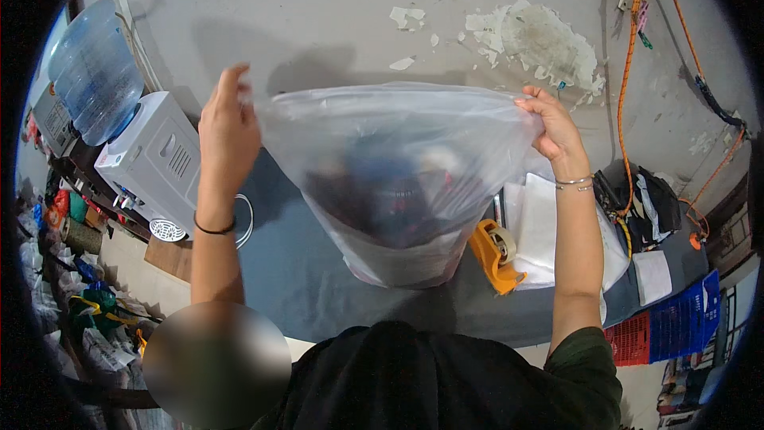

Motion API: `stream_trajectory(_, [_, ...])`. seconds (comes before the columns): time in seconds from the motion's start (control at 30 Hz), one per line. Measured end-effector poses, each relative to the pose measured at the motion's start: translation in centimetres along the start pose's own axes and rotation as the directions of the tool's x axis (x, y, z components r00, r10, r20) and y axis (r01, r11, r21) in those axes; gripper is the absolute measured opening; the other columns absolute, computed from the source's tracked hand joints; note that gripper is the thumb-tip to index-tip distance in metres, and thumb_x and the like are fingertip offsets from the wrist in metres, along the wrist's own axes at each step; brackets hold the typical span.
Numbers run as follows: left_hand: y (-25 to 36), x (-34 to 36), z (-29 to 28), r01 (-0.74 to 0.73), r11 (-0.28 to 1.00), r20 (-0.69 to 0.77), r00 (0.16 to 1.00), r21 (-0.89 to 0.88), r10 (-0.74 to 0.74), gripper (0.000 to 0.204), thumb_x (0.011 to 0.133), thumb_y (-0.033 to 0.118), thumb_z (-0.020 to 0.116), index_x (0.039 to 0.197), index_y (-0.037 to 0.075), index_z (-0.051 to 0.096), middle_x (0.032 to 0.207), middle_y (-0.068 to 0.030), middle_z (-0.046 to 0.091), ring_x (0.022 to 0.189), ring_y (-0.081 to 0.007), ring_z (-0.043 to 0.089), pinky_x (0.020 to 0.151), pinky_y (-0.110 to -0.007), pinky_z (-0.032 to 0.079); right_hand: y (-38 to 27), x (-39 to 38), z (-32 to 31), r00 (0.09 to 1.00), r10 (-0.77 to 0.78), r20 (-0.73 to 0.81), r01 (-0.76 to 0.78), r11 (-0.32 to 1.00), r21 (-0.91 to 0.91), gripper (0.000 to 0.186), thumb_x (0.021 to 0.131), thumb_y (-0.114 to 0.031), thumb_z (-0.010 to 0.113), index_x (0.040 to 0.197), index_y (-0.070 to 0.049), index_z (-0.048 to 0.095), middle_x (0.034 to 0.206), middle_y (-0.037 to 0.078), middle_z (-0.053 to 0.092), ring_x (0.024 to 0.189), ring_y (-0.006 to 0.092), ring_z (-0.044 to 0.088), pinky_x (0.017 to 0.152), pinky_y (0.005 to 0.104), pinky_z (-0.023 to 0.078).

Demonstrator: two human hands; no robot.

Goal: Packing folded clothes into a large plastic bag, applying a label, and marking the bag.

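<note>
A translucent plastic bag (398, 183) stands on the grey table (294, 302), with dark, blue, white and pink contents showing blurred through it. My right hand (551, 129) pinches the bag's upper right corner. At the upper left corner, my left hand (229, 123) has its index finger raised and the others curled at the plastic, partly hidden. An orange tape dispenser (497, 259) lies just right of the bag, beside white sheets (535, 227).
A water dispenser (147, 167) with a blue bottle stands left. At right are dark bundled items (656, 207), hanging orange cords (625, 103), a white pad (652, 275) and red and blue crates (668, 318). A peeling wall (334, 16) backs the table; piled bags (103, 334) lie lower left.
</note>
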State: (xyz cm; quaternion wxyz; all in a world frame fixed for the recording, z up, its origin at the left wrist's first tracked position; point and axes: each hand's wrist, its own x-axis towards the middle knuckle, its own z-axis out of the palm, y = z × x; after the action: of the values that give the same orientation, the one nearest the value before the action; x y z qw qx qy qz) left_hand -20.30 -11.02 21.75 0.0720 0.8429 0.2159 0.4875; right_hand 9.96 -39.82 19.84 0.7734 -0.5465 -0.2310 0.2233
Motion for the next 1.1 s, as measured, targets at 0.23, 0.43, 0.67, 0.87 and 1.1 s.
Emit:
stream_trajectory(0.23, [10.7,0.3,6.9,-0.436,0.894,0.364,0.82,-0.103,0.442,0.058,0.075,0.027,0.071,0.125,0.007,0.049,0.112,-0.015,0.06,0.105,-0.0339,0.054,0.094,-0.041,0.037,-0.2,0.9,-0.4,0.997,-0.013,0.074,0.016,0.999,-0.038,0.031,0.075,-0.001,0.064,0.1,-0.006,0.047,0.087,0.007,0.057,0.075,0.0131,0.057,0.065,0.0278,0.049])
stream_trajectory(0.43, [8.2,2.1,10.5,-0.089,0.839,0.73,0.451,-0.536,0.514,0.036,0.081,0.031,0.064,0.092,-0.003,0.06,0.08,-0.0196,0.064,0.078,-0.0331,0.062,0.07,-0.038,0.046,-2.8,-2.8,3.2,0.538,-0.728,0.425,0.661,0.052,-0.749,0.059,0.069,-0.038,0.075,0.111,-0.005,0.051,0.105,0.013,0.059,0.095,0.0217,0.058,0.076,0.0351,0.047])
stream_trajectory(0.67, [10.0,1.0,7.6,-0.493,0.841,0.525,0.666,-0.224,0.53,0.043,0.074,0.032,0.07,0.1,-0.001,0.058,0.083,-0.013,0.064,0.085,-0.0328,0.061,0.075,-0.039,0.044,1.3,-1.8,8.6,0.747,0.122,0.653,0.662,-0.048,-0.748,0.045,0.08,-0.045,0.062,0.09,0.0,0.062,0.076,0.022,0.062,0.071,0.0357,0.062,0.064,0.0403,0.048])
stream_trajectory(0.87, [9.4,-2.4,8.2,-0.413,0.877,0.518,0.709,-0.245,0.478,0.05,0.069,0.041,0.073,0.094,0.0,0.057,0.073,-0.0168,0.059,0.075,-0.0338,0.061,0.069,-0.041,0.045,1.2,-0.6,8.5,0.636,0.215,0.741,0.663,0.34,-0.667,0.051,0.084,-0.044,0.06,0.075,0.006,0.06,0.06,0.018,0.058,0.058,0.0241,0.058,0.057,0.0386,0.043])
stream_trajectory(1.1, [10.6,-4.0,3.5,-0.109,0.79,0.654,0.499,-0.604,0.569,0.031,0.079,0.029,0.068,0.077,0.0,0.055,0.062,-0.0215,0.053,0.061,-0.0378,0.056,0.052,-0.04,0.042,0.5,1.2,1.8,0.606,0.009,0.796,0.177,0.973,-0.145,0.054,0.086,-0.046,0.054,0.12,-0.003,0.053,0.114,0.008,0.06,0.102,0.0197,0.058,0.092,0.0334,0.044])
